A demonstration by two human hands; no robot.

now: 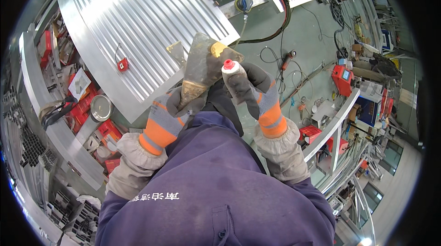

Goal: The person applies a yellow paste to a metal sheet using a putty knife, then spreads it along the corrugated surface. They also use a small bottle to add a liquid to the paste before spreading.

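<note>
My left hand point(169, 115), in a grey and orange glove, is closed round the handle of a wide putty knife point(198, 64). Its dirty blade points away from me and carries a dab of yellow putty point(217, 49) near the far right corner. Behind the blade's left side shows a smaller putty-smeared flat piece point(176, 52); whether I hold it too is unclear. In my gloved right hand point(262, 90) is a small whitish squeeze tube point(233, 78) with a red tip, held upright just right of the blade and apart from the dab.
Beyond my hands lies a large ribbed metal panel point(133, 21) with a red tape measure point(122, 65) on it. A round sander point(244, 4), a hose and a power tool point(288, 60) with cables lie farther right. At left stands a round can point(101, 107) among red boxes.
</note>
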